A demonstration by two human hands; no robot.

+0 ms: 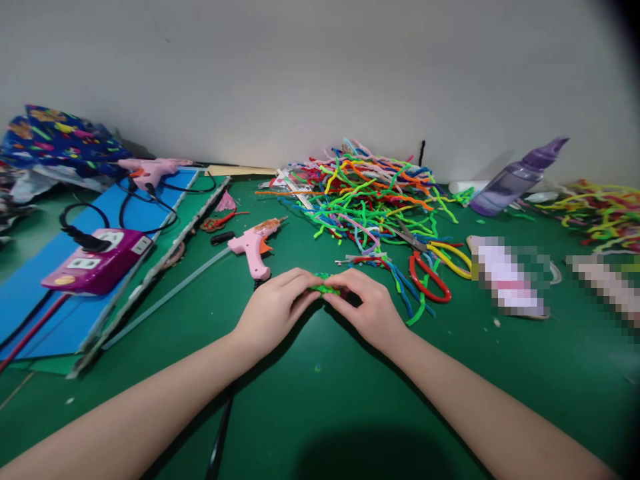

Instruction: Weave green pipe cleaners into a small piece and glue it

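Observation:
Between my two hands, near the middle of the view, is a small bright green piece (327, 289) that looks like bent pipe cleaner. My left hand (275, 305) pinches its left end with thumb and fingers. At its right end, the fingertips of my right hand (369, 305) close on it too. Parts of the piece are hidden by the fingers. A pink glue gun (254, 248) lies just beyond my left hand. Scissors with red and yellow handles (431, 267) rest beyond my right hand.
Behind the hands a heap of colourful pipe cleaners (370, 187) lies on the green table (320, 413). A purple bottle (515, 180) and a blurred phone (510, 277) are at right. At left are a purple power strip (117, 267), cables and another pink glue gun (150, 172).

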